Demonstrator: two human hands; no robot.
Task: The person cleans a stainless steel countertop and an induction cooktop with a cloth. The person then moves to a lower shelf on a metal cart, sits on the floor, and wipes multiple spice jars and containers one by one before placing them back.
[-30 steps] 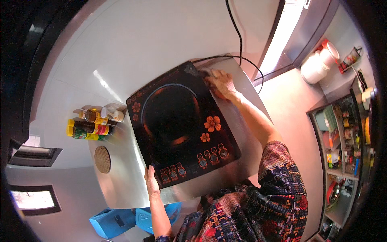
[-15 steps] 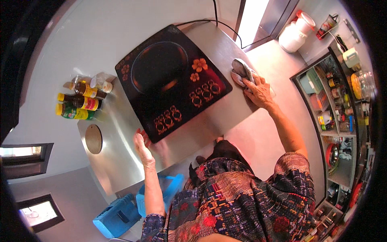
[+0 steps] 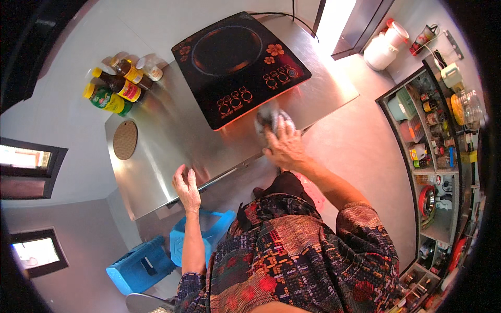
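The right hand [image 3: 283, 146] has its fingers [image 3: 282, 127] spread and pressed flat over a crumpled grey cloth [image 3: 269, 119], which lies on the steel countertop [image 3: 172, 135] touching the near edge of the black induction cooker [image 3: 240, 65], just below its row of orange control marks. The left hand [image 3: 187, 187] rests open at the countertop's near edge, well to the left of the cooker, with its fingers loosely together and pointing up onto the metal; it holds nothing. The cooker sits tilted on the far right part of the countertop, its round cooking ring towards the back and a black cord [image 3: 292, 13] leading off behind it. Left of the cooker, at the countertop's far left corner, stands a cluster of sauce bottles [image 3: 117, 86] with yellow and red labels. Nearer than those, well left of the cooker, lies a round brown trivet [image 3: 125, 139]. Below the countertop, nearer than the cooker, blue plastic stools [image 3: 151, 258] stand on the floor.
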